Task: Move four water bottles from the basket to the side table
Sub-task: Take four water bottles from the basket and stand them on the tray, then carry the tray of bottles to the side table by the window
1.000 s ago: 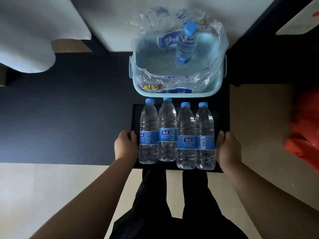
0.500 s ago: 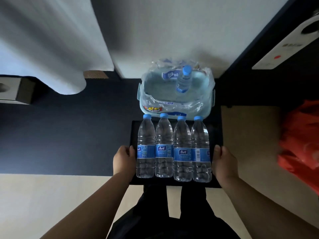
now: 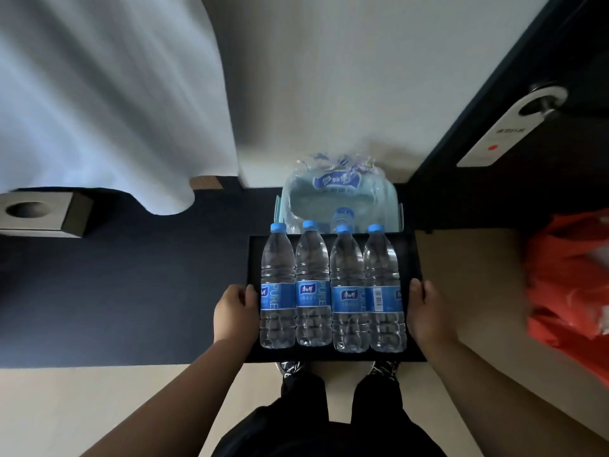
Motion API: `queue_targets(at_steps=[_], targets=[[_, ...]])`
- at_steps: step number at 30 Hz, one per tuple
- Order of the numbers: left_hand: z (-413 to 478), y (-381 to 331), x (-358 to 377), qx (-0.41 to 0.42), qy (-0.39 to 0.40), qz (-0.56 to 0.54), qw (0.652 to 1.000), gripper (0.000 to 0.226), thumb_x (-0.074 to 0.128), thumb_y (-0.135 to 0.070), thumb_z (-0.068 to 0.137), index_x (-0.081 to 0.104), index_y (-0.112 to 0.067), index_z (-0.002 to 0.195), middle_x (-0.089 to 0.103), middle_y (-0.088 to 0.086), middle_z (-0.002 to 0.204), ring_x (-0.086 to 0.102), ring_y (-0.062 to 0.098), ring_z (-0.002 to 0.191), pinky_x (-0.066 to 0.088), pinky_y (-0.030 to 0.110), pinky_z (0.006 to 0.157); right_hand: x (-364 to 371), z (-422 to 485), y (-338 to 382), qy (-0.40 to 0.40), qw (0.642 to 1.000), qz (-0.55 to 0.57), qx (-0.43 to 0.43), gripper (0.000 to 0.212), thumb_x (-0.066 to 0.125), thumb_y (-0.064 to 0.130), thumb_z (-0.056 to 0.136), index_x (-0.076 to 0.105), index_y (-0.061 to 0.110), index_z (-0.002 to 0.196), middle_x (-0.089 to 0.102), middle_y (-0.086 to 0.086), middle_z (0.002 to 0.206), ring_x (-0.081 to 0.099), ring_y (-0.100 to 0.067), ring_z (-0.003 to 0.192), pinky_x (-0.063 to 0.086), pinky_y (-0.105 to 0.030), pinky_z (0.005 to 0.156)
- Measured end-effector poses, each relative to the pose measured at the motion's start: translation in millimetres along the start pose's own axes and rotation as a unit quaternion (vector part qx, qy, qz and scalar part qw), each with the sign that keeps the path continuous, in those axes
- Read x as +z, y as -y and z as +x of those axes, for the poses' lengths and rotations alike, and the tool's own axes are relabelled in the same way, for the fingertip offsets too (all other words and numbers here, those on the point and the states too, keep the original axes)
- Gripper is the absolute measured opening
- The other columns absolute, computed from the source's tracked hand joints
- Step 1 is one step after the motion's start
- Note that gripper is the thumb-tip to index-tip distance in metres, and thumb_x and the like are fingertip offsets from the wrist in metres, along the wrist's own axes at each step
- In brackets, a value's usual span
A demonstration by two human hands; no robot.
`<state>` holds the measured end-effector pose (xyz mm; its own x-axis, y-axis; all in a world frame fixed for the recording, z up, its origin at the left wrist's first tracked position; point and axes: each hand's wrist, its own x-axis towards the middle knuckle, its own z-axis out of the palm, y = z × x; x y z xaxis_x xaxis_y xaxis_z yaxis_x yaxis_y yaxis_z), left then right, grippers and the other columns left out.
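Note:
Several clear water bottles with blue caps and blue labels (image 3: 333, 291) stand side by side on a black tray (image 3: 410, 255). My left hand (image 3: 234, 311) grips the tray's left edge and my right hand (image 3: 428, 311) grips its right edge, holding it level in front of me. Beyond the tray's far edge, on the floor, sits the pale blue basket (image 3: 393, 206) lined with torn plastic wrap. One more bottle (image 3: 342, 214) stands inside it; only its cap and shoulder show above the tray.
A white hanging cloth (image 3: 99, 94) fills the upper left, with a grey box (image 3: 36, 214) under it. A dark door with a white hanger tag (image 3: 514, 127) is at the right, and an orange bag (image 3: 566, 278) lies below it. My shoes (image 3: 293, 367) stand on pale floor.
Both hands have lifted the tray of bottles higher and nearer to me. The view has risen, so the basket looks smaller and is now partly hidden behind the tray.

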<state>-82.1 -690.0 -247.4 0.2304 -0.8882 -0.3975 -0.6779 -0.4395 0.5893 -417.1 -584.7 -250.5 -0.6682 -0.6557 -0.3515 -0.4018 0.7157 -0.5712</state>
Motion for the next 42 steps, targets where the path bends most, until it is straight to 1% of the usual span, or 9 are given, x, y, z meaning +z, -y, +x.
queue_targets(at_steps=[5, 11, 15, 20, 25, 28, 33, 38, 42], targets=[[1, -14, -19, 0.029, -0.005, -0.007, 1.000, 0.029, 0.049, -0.035, 0.098, 0.056, -0.020, 0.074, 0.061, -0.002, 0.070, 0.055, 0.013, 0.063, 0.035, 0.028, 0.051, -12, -10, 16, 0.004, 0.999, 0.040, -0.004, 0.047, 0.035, 0.051, 0.107, 0.058, 0.016, 0.086, 0.067, -0.008, 0.079, 0.066, -0.026, 0.073, 0.056, -0.045, 0.071], [-20, -21, -33, 0.034, -0.041, -0.022, 0.998, 0.032, 0.051, -0.035, 0.097, 0.054, -0.020, 0.070, 0.060, -0.004, 0.066, 0.055, 0.012, 0.061, 0.033, 0.027, 0.050, -31, -15, 25, 0.004, 0.996, 0.080, -0.037, 0.045, 0.040, 0.044, 0.108, 0.058, 0.012, 0.084, 0.065, -0.011, 0.076, 0.065, -0.031, 0.073, 0.054, -0.048, 0.070], [-45, -21, -35, 0.013, -0.067, -0.035, 0.997, 0.030, 0.052, -0.037, 0.097, 0.058, -0.022, 0.071, 0.063, -0.005, 0.067, 0.057, 0.009, 0.063, 0.035, 0.026, 0.051, -44, -7, 25, 0.035, 0.994, 0.088, -0.064, 0.041, 0.040, 0.047, 0.108, 0.060, 0.016, 0.089, 0.068, -0.009, 0.080, 0.066, -0.029, 0.075, 0.056, -0.049, 0.073], [-79, -19, -34, -0.001, -0.094, -0.047, 0.994, 0.031, 0.054, -0.037, 0.098, 0.059, -0.021, 0.072, 0.063, -0.005, 0.067, 0.058, 0.009, 0.063, 0.036, 0.026, 0.052, -61, -3, 24, 0.043, 0.992, 0.079, -0.084, 0.038, 0.043, 0.046, 0.107, 0.060, 0.019, 0.087, 0.068, -0.004, 0.079, 0.066, -0.025, 0.075, 0.053, -0.040, 0.070], [-109, -17, -32, -0.016, -0.117, -0.047, 0.992, 0.033, 0.054, -0.035, 0.098, 0.057, -0.021, 0.069, 0.062, -0.003, 0.063, 0.057, 0.010, 0.060, 0.034, 0.027, 0.050, -83, -1, 30, 0.057, 0.990, 0.056, -0.116, 0.041, 0.047, 0.041, 0.107, 0.058, 0.015, 0.078, 0.065, -0.010, 0.073, 0.064, -0.034, 0.072, 0.044, -0.038, 0.064], [-124, -14, -37, -0.024, -0.138, -0.051, 0.989, 0.034, 0.055, -0.034, 0.098, 0.057, -0.017, 0.068, 0.061, -0.002, 0.062, 0.056, 0.013, 0.059, 0.034, 0.028, 0.050, -86, -3, 34, 0.082, 0.987, 0.055, -0.127, 0.041, 0.047, 0.042, 0.107, 0.063, 0.009, 0.089, 0.070, -0.013, 0.082, 0.067, -0.035, 0.078, 0.048, -0.039, 0.068], [-150, -5, -55, -0.046, -0.165, -0.071, 0.983, 0.035, 0.054, -0.034, 0.098, 0.057, -0.013, 0.071, 0.062, 0.001, 0.066, 0.057, 0.016, 0.065, 0.039, 0.035, 0.058, -83, -14, 51, 0.101, 0.982, 0.040, -0.152, 0.041, 0.046, 0.046, 0.106, 0.062, 0.020, 0.079, 0.068, -0.006, 0.074, 0.066, -0.028, 0.072, 0.053, -0.043, 0.072], [-167, 14, -73, -0.069, -0.195, -0.088, 0.974, 0.032, 0.053, -0.036, 0.098, 0.060, -0.016, 0.074, 0.064, -0.002, 0.068, 0.057, 0.013, 0.066, 0.037, 0.031, 0.055, -71, -24, 75, 0.135, 0.975, 0.045, -0.171, 0.039, 0.050, 0.044, 0.105, 0.069, 0.015, 0.089, 0.072, -0.009, 0.085, 0.068, -0.032, 0.082, 0.056, -0.047, 0.083], [-178, 40, -91, -0.077, -0.226, -0.075, 0.968, 0.032, 0.052, -0.038, 0.098, 0.060, -0.019, 0.074, 0.062, -0.004, 0.066, 0.054, 0.008, 0.062, 0.033, 0.027, 0.051, -58, -41, 98, 0.165, 0.963, 0.036, -0.208, 0.039, 0.050, 0.044, 0.105, 0.068, 0.017, 0.083, 0.071, -0.004, 0.078, 0.068, -0.026, 0.078, 0.052, -0.035, 0.070]])
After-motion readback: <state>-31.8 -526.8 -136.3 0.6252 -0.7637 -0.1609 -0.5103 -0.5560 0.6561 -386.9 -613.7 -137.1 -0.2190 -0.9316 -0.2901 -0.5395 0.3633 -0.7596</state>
